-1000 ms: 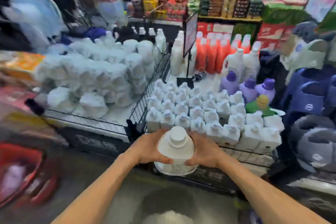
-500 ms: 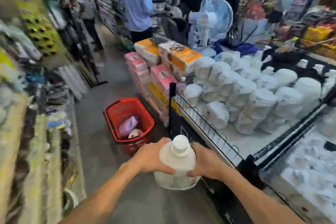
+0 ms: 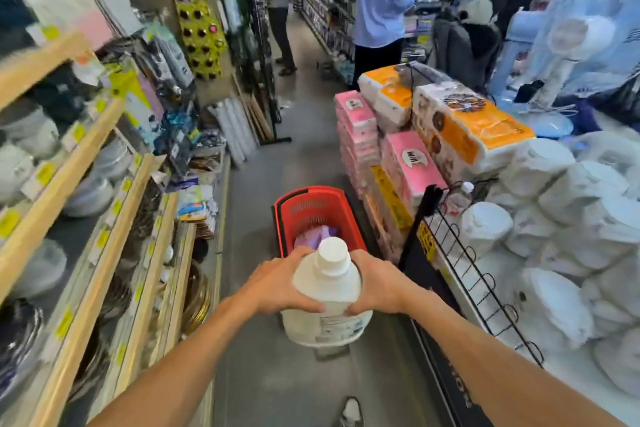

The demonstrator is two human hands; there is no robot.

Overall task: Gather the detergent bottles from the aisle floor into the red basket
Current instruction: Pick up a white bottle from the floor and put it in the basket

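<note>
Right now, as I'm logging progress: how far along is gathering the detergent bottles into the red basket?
Done: the red basket already holds a purple item, likely a bottle. In hand: the left hand and right hand grip a white bottle just before the basket. Left: lowering it in; no other bottles show on the floor here.

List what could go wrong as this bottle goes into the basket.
1. Left hand and right hand grip the white detergent bottle only at its shoulders; it might slip.
2. The red basket already holds a purple item, so the bottle may land on it and tip.
</note>
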